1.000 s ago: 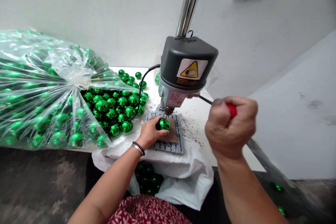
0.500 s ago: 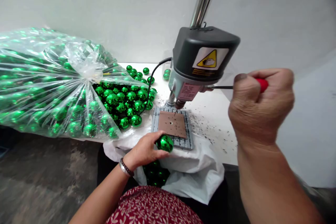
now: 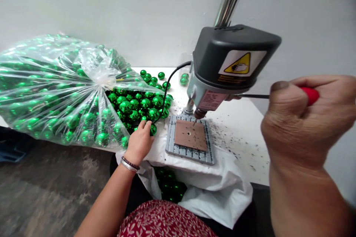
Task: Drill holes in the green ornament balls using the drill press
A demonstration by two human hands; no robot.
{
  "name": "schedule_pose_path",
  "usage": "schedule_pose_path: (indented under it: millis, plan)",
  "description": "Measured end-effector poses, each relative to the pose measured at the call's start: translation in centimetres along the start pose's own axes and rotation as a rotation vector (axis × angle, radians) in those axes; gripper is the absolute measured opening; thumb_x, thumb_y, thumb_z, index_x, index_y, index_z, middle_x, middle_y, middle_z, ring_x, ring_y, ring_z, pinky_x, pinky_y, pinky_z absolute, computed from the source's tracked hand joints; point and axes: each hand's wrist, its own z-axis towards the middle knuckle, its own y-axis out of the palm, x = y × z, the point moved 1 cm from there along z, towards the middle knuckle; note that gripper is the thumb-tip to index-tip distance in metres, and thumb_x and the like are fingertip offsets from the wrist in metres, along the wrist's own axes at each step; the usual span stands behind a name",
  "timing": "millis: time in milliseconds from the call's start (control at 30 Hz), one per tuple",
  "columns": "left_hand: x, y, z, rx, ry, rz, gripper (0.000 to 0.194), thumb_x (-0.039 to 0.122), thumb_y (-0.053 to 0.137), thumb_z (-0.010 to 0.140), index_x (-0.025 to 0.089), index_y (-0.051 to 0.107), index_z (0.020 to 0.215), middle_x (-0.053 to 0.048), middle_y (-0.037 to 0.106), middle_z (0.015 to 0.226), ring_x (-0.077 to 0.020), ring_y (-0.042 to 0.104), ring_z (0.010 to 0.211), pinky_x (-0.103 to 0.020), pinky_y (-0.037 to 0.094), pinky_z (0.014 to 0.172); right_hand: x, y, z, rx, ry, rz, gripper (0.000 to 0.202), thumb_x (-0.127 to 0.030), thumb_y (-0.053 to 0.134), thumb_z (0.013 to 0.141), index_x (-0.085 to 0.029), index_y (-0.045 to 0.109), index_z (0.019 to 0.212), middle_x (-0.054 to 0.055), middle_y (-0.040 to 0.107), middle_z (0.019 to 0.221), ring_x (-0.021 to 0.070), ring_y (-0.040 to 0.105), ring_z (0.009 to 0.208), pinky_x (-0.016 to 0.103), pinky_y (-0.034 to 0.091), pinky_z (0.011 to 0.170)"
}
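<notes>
My left hand (image 3: pixel 140 141) is at the near edge of a pile of shiny green balls (image 3: pixel 135 103). Its fingers are curled over one green ball (image 3: pixel 153 129), partly covered by the fingertips. My right hand (image 3: pixel 303 118) makes a fist around the red knob (image 3: pixel 310 96) of the lever on a small drill press (image 3: pixel 236 57). The drill chuck (image 3: pixel 199 113) with its thin bit sits above a brown board (image 3: pixel 190 135) that has a small hole and lies on the grey slotted base (image 3: pixel 171 148). No ball is on the board.
A tied clear plastic bag (image 3: pixel 55 96) full of green balls fills the left. A white cloth or bag (image 3: pixel 219 196) hangs below the base, with more balls in its opening. Dark shavings dot the white table (image 3: pixel 236 144). A black cable (image 3: pixel 168 81) runs behind the pile.
My left hand has left the drill base for the pile on the left. The ball it held in front of the board is gone from there. My right hand stays on the knob; the view shifts left.
</notes>
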Motion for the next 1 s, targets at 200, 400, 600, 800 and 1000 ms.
schedule_pose_path:
  millis: [200,400,600,800,1000]
  plan:
    - [-0.4,0.5,0.3,-0.034,0.041,0.031,0.056,0.015,0.061,0.083,0.025,0.056,0.138,-0.011,0.059,0.142,-0.028,0.071,0.104,-0.039,0.056,0.087,0.0,-0.3,-0.4,-0.025,-0.044,0.035,0.026,-0.042,0.055,0.074,-0.016,0.052,0.074,0.002,0.057,0.074,0.0069,0.052,0.065,0.025,0.04,0.061]
    - [0.4,-0.3,-0.3,-0.108,-0.128,-0.925,0.058,0.037,0.071,0.081,0.02,0.059,0.135,-0.007,0.072,0.106,-0.0205,0.068,0.089,-0.032,0.053,0.08,-0.1,-0.5,-0.9,-0.057,-0.017,0.026,0.025,-0.04,0.054,0.081,-0.015,0.054,0.081,0.0,0.058,0.078,0.0042,0.05,0.065,0.023,0.04,0.063]
    - [2.1,1.9,-0.8,-0.523,-0.322,-1.915,0.057,0.042,0.08,0.073,0.021,0.059,0.121,-0.003,0.072,0.091,-0.0147,0.07,0.071,-0.023,0.05,0.061,-0.2,-0.5,-0.9,-0.076,-0.021,0.053,0.025,-0.039,0.056,0.084,-0.015,0.052,0.087,-0.002,0.055,0.077,0.0026,0.047,0.064,0.022,0.039,0.062]
    - [3.3,3.1,0.5,-0.481,-0.341,-1.812,0.057,0.038,0.085,0.068,0.02,0.061,0.116,-0.001,0.071,0.091,-0.0117,0.066,0.067,-0.021,0.047,0.058,-0.5,-0.5,-0.9,-0.076,-0.028,0.094,0.021,-0.035,0.054,0.083,-0.015,0.052,0.085,-0.002,0.055,0.078,0.0017,0.047,0.064,0.02,0.04,0.062]
    - [4.8,3.3,3.1,-0.273,-0.08,-1.14,0.052,0.032,0.077,0.073,0.02,0.064,0.122,-0.004,0.071,0.109,-0.0159,0.064,0.09,-0.027,0.05,0.077,-0.3,-0.5,-1.1,-0.065,-0.085,0.108,0.018,-0.032,0.051,0.088,-0.014,0.051,0.089,-0.001,0.055,0.081,0.0027,0.051,0.072,0.02,0.044,0.068]
